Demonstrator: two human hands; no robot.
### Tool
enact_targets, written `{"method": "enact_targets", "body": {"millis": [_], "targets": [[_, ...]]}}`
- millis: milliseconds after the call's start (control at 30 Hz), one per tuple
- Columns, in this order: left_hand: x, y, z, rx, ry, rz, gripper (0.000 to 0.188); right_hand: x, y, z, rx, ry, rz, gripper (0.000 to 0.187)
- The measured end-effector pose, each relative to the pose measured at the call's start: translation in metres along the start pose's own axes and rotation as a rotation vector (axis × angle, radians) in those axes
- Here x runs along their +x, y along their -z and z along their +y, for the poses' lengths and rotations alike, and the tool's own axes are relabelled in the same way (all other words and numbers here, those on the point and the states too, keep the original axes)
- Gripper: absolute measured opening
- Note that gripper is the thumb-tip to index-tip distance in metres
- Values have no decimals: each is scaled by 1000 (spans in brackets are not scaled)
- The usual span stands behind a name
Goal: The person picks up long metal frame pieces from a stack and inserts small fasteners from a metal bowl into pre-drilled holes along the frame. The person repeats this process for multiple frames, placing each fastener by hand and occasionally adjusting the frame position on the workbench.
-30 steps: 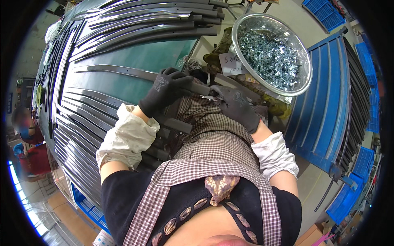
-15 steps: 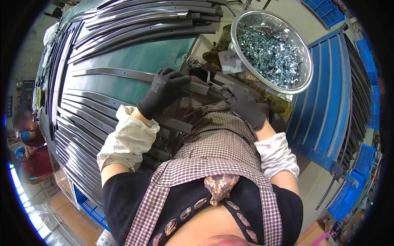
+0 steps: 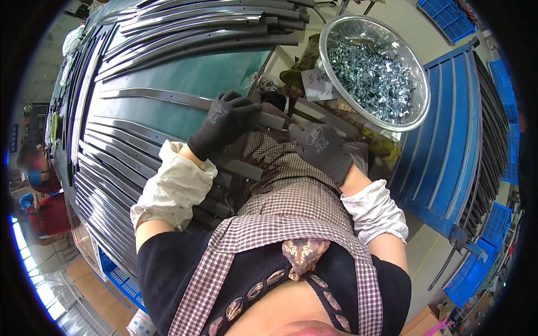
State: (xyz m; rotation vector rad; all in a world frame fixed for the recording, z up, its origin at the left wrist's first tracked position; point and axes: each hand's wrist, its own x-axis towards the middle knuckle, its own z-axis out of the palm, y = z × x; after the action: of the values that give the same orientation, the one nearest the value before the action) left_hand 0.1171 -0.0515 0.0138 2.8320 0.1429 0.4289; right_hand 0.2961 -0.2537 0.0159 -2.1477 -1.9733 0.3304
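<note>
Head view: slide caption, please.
Gloved left hand holds a dark strip; gloved right hand near its end; bowl of metal pieces beyond.

right gloved hand: scooted back nearer the dark strip tip since half a second ago
strip tip: showing now, covered a second ago

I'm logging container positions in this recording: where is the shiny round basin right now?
In the head view, the basin is upper right, beyond the right hand, between a white card and the blue ribbed panel.
</note>
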Motion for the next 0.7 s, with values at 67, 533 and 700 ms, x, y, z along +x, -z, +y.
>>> {"method": "enact_targets", "body": {"millis": [67,533,700], "targets": [[0,4,2,-99,-5,-5,45,-3,-4,12,135,95,49,17],[-2,63,-24,-400,527,-323,35,-27,19,213,-131,-463,311,39],[44,45,-93,341,317,139,49,-14,-3,244,-279,-579,18,44]]}}
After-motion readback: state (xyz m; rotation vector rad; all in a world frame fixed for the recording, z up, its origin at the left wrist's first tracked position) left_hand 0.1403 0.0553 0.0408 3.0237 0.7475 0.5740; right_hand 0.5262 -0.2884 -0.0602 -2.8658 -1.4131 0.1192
